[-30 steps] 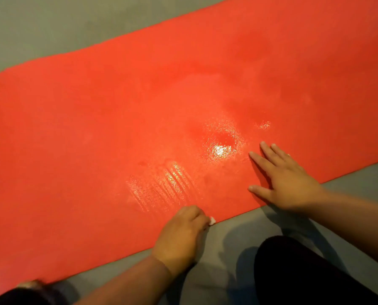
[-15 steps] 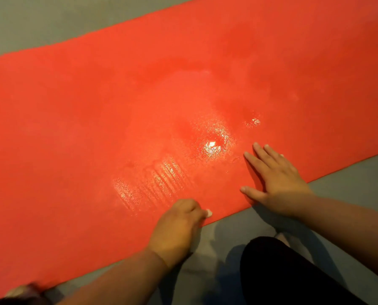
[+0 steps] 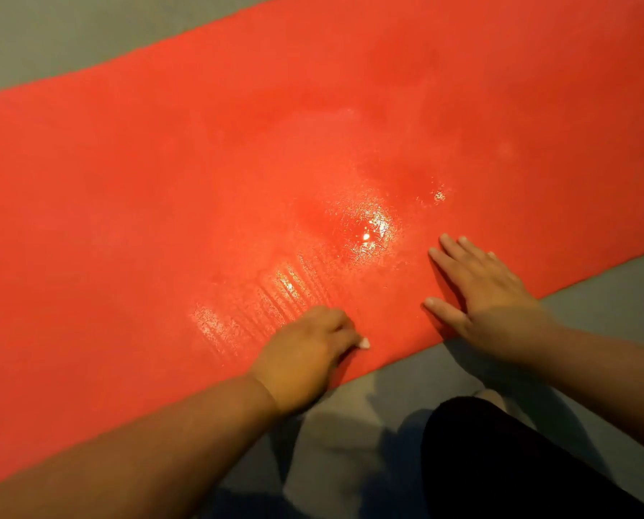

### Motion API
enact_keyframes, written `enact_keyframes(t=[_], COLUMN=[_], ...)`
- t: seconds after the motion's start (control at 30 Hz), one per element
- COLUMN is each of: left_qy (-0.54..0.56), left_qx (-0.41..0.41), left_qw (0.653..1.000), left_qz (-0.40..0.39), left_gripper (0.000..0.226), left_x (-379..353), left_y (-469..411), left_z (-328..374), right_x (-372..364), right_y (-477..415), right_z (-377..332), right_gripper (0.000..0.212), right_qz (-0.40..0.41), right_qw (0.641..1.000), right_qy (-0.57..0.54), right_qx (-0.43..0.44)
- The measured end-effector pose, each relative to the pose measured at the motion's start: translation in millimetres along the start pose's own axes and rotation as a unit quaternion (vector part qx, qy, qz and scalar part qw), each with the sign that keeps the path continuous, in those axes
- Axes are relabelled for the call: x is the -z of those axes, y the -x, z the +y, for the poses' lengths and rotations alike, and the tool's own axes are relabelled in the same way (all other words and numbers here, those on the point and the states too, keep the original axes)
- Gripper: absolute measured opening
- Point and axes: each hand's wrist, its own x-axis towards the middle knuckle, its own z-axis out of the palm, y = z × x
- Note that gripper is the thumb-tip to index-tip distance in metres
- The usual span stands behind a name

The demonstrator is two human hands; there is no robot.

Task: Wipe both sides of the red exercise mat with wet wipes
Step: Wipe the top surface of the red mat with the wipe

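Red mat [image 3: 163, 181] lies flat on the grey floor [image 3: 32, 39]. We've got our left hand [image 3: 305, 354] at the mat's near edge, fingers curled over a wet wipe [image 3: 365, 343], only its white tip showing. Our right hand [image 3: 488, 294] presses flat on the mat beside it, fingers straight and spread. Wet streaks [image 3: 275, 294] mid-mat.

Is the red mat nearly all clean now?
Not yet. Done: wet streaks and a shiny patch show part of the mat is wiped on top. In hand: the left hand grips a white wipe by the near edge; the right hand lies flat on the mat. Left: the duller areas, and the underside, which faces the floor.
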Motion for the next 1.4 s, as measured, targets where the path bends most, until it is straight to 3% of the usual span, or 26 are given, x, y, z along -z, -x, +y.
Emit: enact_keyframes(t=[0.13,0.23,0.3,0.4,0.47,0.53,0.6,0.7,0.77,0.83,0.93,1.0,1.07,1.13,1.2,1.23,1.27,1.33,1.4], left_qy=[-0.034,-0.063,-0.069,-0.035,-0.042,-0.033,-0.034,-0.049,-0.076,-0.074,-0.04,-0.046,-0.062,-0.071,-0.043,-0.041,-0.061,-0.093,-0.061], left_qx=[0.216,0.271,0.2,-0.009,-0.033,0.086,0.206,0.266,0.22,0.109,-0.058,-0.113,-0.065,0.097,0.238,0.245,0.209,0.058,-0.054], left_qw=[0.961,0.95,0.97,0.999,0.998,0.993,0.96,0.945,0.959,0.983,0.997,0.99,0.996,0.984,0.956,0.956,0.967,0.992,0.997], left_qz=[0.167,0.141,0.117,-0.017,-0.031,0.078,0.185,0.181,0.161,0.124,-0.037,-0.077,0.011,0.131,0.164,0.157,0.133,0.066,-0.008], left_gripper=[0.025,0.027,0.028,0.033,0.026,0.018,0.023,0.025,0.025,0.024,0.03,0.031,0.022,0.015,0.017,0.017,0.014,0.008,0.014], left_x=[46.9,36.0,13.5,4.3,20.7,41.2,60.4,55.2,34.5,16.8,6.4,10.2,21.0,37.6,42.4,38.0,28.2,7.9,2.2], left_y=[-79.6,-85.7,-57.3,-16.5,-25.9,-62.5,-101.8,-125.6,-109.1,-72.3,-21.2,-20.6,-51.2,-93.9,-120.1,-122.9,-118.5,-89.8,-57.6], left_z=[-57.0,-57.2,-26.6,2.1,-14.2,-44.7,-78.2,-91.6,-73.1,-41.1,-9.1,-15.6,-35.2,-62.8,-77.0,-71.3,-60.7,-26.1,-5.3], right_x=[8.7,6.8,-0.4,-4.6,-5.5,-6.1,-6.3,-4.4,-3.6,-3.8,-4.8,-5.5,-4.0,-3.2,-3.3,-3.4,-3.8,-4.4,-3.7], right_y=[-0.3,0.0,2.4,3.8,3.9,2.5,1.9,-0.1,-1.2,-1.1,-0.6,0.1,-0.5,-1.2,-1.0,-1.6,-1.8,-1.4,-1.5], right_z=[8.7,10.8,10.6,12.8,12.4,12.2,11.1,13.8,14.6,12.4,7.3,5.8,7.6,9.6,10.1,9.6,8.9,8.4,8.8], right_gripper=[0.072,0.073,0.075,0.075,0.075,0.075,0.075,0.074,0.072,0.071,0.07,0.07,0.07,0.071,0.071,0.07,0.07,0.069,0.069], right_qz=[-0.051,-0.034,-0.004,-0.003,0.002,0.005,-0.003,-0.005,-0.005,0.004,0.022,0.025,0.021,0.014,0.014,0.018,0.02,0.021,0.021], right_qw=[0.998,0.999,0.999,0.999,0.999,1.0,1.0,1.0,1.0,1.0,1.0,1.0,1.0,1.0,1.0,1.0,1.0,1.0,1.0], right_qy=[0.019,0.024,0.022,0.026,0.026,0.021,0.017,0.018,0.021,0.019,0.019,0.016,0.011,0.01,0.008,0.007,0.006,0.006,0.005], right_qx=[0.014,0.015,0.024,0.026,0.023,0.017,0.018,0.022,0.022,0.019,0.01,0.007,0.007,0.018,0.018,0.017,0.016,0.015,0.014])
